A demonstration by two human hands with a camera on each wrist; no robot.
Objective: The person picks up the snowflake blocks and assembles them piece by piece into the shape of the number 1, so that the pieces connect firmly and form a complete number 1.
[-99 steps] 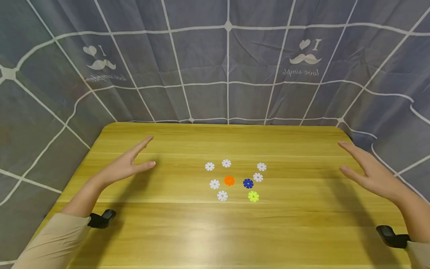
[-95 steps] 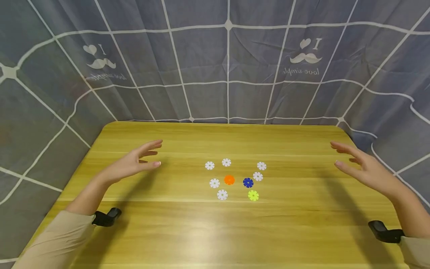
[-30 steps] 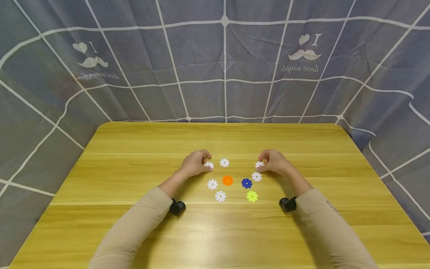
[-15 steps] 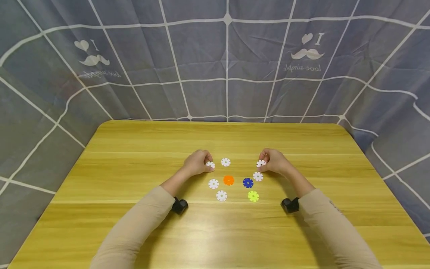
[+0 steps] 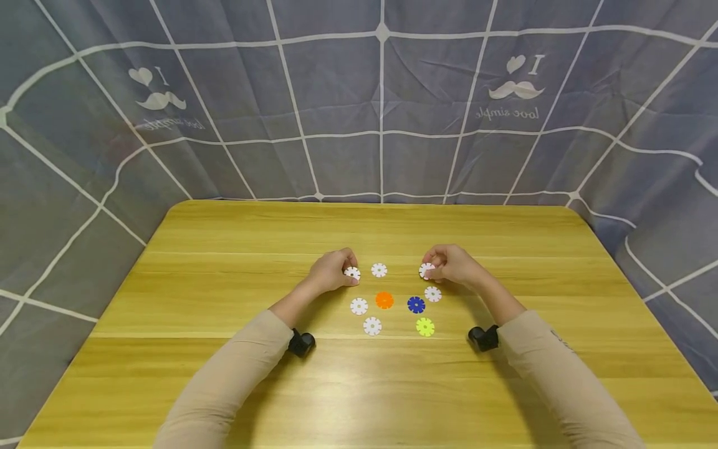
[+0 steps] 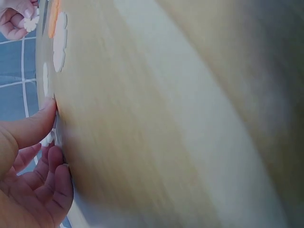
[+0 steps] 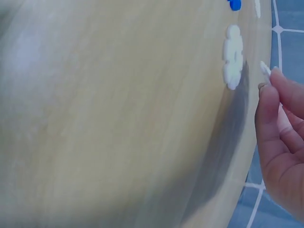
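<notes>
My left hand (image 5: 331, 272) pinches a white notched plastic disc (image 5: 352, 272) between thumb and fingers, low at the tabletop. In the left wrist view that disc (image 6: 58, 135) is mostly hidden behind the fingers. My right hand (image 5: 455, 264) holds another white notched disc (image 5: 426, 270) by its edge. The right wrist view shows this disc (image 7: 265, 70) tilted and lifted off the table. Between the hands lies a loose white disc (image 5: 379, 270). Nearer lie an orange disc (image 5: 384, 300), a dark blue disc (image 5: 416, 305) and a yellow-green disc (image 5: 425, 327).
More white discs lie flat: one (image 5: 359, 306) left of the orange one, one (image 5: 373, 326) nearer the front, and one (image 5: 432, 294) below the right hand. The wooden table (image 5: 336, 399) ends at a grey-blue curtain (image 5: 348, 162) with white lines.
Both hands came in from the table's sides and each took hold of a white disc. Over the last half second the right hand has raised its disc and shifted slightly left; the left barely moved.
</notes>
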